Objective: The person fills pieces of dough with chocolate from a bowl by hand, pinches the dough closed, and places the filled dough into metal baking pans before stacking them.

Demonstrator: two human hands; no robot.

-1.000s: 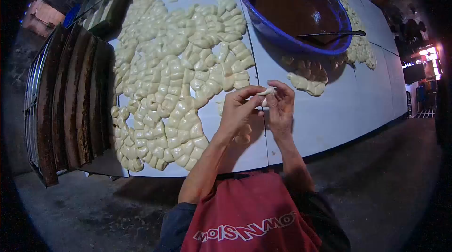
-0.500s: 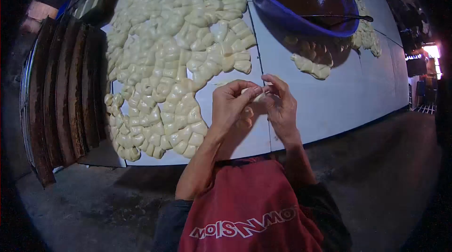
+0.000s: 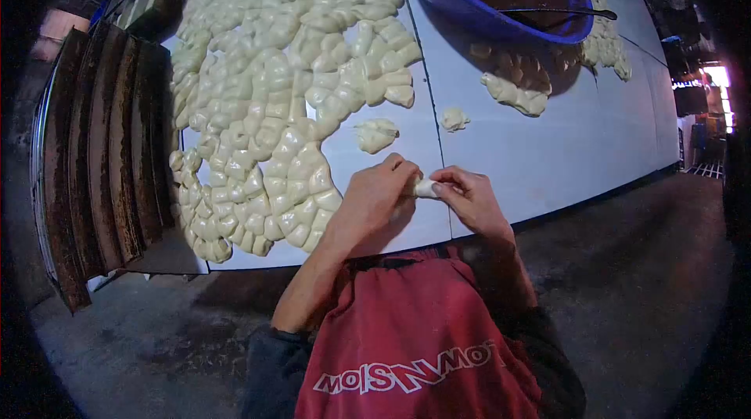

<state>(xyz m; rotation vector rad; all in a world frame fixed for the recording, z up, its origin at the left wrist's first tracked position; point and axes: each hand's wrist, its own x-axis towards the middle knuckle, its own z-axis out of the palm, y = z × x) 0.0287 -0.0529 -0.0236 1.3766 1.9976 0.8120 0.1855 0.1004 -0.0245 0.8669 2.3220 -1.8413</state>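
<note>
A small pale piece of dough (image 3: 425,187) is stretched between my two hands, low over the white table. My left hand (image 3: 383,188) grips its left end, the fingers curled and partly hiding it. Thumb and fingers of my right hand (image 3: 474,198) pinch the right end. Just beyond my left hand a loose dough lump (image 3: 375,135) lies on the table, and a smaller lump (image 3: 454,118) sits to its right. Many glossy dough pieces (image 3: 270,122) lie packed together on the left.
A blue basin (image 3: 485,16) of dark brown filling, with a dark-handled utensil (image 3: 602,14) across its rim, stands at the upper right. Near it lies more dough (image 3: 516,94). Dark, worn trays (image 3: 106,153) lean at the left. The table's front edge (image 3: 563,214) is close.
Both hands have come lower and nearer my body, with the dough now drawn out between them. The small lump beyond my right hand is now uncovered.
</note>
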